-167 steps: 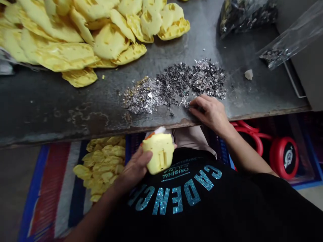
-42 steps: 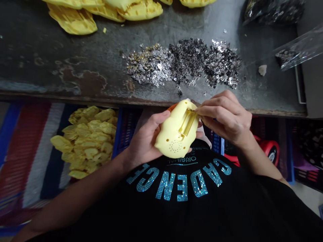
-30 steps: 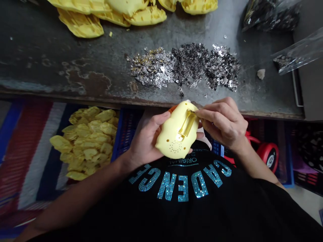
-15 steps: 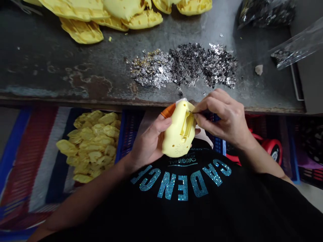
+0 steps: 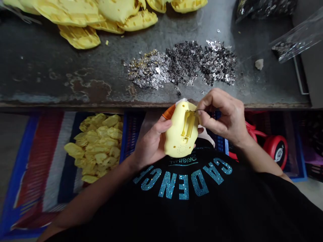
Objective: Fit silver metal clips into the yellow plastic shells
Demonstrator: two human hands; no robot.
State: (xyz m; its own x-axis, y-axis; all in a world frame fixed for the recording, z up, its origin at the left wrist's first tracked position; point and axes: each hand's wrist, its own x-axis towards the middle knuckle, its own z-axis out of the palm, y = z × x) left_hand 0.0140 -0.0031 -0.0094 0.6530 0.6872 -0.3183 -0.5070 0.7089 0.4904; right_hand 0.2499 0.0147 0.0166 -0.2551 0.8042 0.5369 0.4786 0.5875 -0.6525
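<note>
My left hand (image 5: 151, 143) is wrapped round a yellow plastic toy shell (image 5: 180, 131) with an orange part at its top, held below the table edge with its open slot facing me. My right hand (image 5: 224, 114) pinches a small metal piece (image 5: 193, 111) at the top end of that slot, thumb and forefinger pressed together. Three heaps of small metal contacts (image 5: 184, 64) lie on the dark metal table (image 5: 63, 77), just beyond my hands.
Yellow plastic shells (image 5: 83, 16) are piled at the table's far left. More yellow shells (image 5: 97, 146) fill a blue crate on the floor at left. Clear bags of metal parts (image 5: 290, 43) lie at the far right. A red wheeled toy (image 5: 274, 151) sits under the table, right.
Earlier my right hand was picking at the metal heaps on the table; it has come down to the toy shell. Over the last second the shell has tilted more upright.
</note>
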